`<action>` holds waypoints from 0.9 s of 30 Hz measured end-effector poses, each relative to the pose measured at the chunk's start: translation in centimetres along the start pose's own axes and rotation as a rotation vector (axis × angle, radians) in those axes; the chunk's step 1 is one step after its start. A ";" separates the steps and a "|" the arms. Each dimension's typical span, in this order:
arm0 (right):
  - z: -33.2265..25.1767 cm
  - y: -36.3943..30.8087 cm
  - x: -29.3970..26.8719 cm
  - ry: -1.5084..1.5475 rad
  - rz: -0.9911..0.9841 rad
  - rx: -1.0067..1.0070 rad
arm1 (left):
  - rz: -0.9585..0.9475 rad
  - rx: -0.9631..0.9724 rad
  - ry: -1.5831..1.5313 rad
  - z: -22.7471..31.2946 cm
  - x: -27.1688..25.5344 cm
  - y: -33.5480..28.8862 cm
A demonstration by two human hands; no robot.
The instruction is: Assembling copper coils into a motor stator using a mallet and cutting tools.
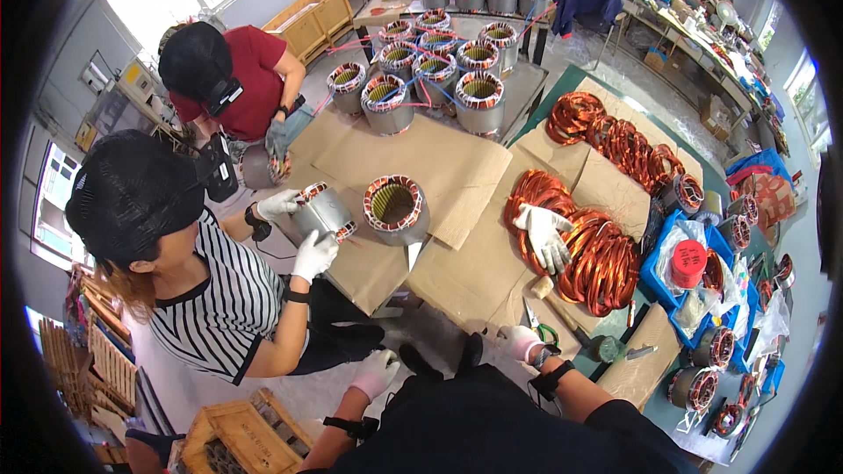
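My left hand [376, 375], in a pale glove, hangs low beside my lap with its fingers curled and nothing visible in them. By the table's near edge, my right hand [520, 344], also gloved, is loosely closed and appears to hold nothing. Nearest to it are scissors [546, 333] with dark green handles and a hammer [569, 316] with a wooden handle. Beyond these lie big bundles of copper wire coils [602, 263] on brown paper. A loose white glove [544, 235] rests across the coils, fingers spread toward me.
At left, a person in stripes [219, 307] holds a motor stator [323, 213] in gloved hands; another stator [395, 211] stands beside it. A person in red [255, 79] handles one behind. Several wound stators [479, 104] stand farther back. Blue trays [676, 285] stand right, a wooden crate [246, 434] lower left.
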State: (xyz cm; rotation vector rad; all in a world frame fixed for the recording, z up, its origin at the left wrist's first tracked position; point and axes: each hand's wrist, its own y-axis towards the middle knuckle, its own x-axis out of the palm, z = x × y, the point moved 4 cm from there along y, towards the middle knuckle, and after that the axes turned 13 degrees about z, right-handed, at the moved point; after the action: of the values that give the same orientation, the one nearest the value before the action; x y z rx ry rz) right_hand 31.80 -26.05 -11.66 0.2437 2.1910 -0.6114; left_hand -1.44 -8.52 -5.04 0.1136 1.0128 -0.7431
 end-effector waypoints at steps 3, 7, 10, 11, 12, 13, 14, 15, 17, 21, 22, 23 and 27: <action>-0.6 -0.1 -0.3 -0.003 0.006 -0.006 | 0.017 -0.018 0.014 -0.2 0.1 -1.0; -0.2 0.1 -0.9 -0.008 -0.022 -0.011 | 0.019 -0.028 0.029 -1.0 1.2 -0.8; -0.5 -0.1 -1.5 -0.018 -0.015 -0.012 | 0.029 -0.035 0.016 -0.6 1.3 -0.9; -0.5 -0.1 -1.7 -0.019 -0.010 -0.006 | 0.026 -0.037 0.017 -0.5 1.2 -0.8; -0.8 -0.2 -2.0 0.004 -0.009 0.000 | 0.030 -0.033 0.021 -0.7 1.3 -0.9; -0.7 -0.3 -1.7 0.004 -0.025 -0.007 | 0.033 -0.029 0.026 -0.8 1.4 -1.1; -0.2 -0.3 -1.4 -0.003 -0.012 0.007 | 0.029 -0.042 0.024 -0.6 1.3 -1.0; -0.2 -0.5 -1.2 -0.009 -0.001 0.021 | 0.022 -0.056 0.030 -0.4 1.2 -1.0; -0.3 -0.5 -1.1 -0.023 -0.022 0.037 | 0.011 -0.082 0.037 -0.5 1.1 -1.2; -0.5 -0.6 -0.8 -0.032 -0.022 0.042 | 0.021 -0.072 -0.012 -0.9 1.3 -1.6; -0.5 -0.5 -0.7 -0.038 -0.043 0.042 | 0.023 -0.069 -0.025 -1.3 1.5 -1.6; -0.5 -0.3 -0.5 -0.042 -0.062 0.043 | 0.023 -0.065 -0.037 -1.4 1.5 -1.7; -0.7 0.2 -0.2 -0.034 -0.052 0.023 | -0.010 -0.100 -0.018 -1.3 1.3 -2.2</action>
State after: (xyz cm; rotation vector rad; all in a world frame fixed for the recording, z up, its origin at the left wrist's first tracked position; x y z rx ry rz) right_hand 31.53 -25.56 -11.18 0.1884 2.1645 -0.6656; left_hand -3.35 -10.31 -6.23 0.0157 1.0319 -0.6999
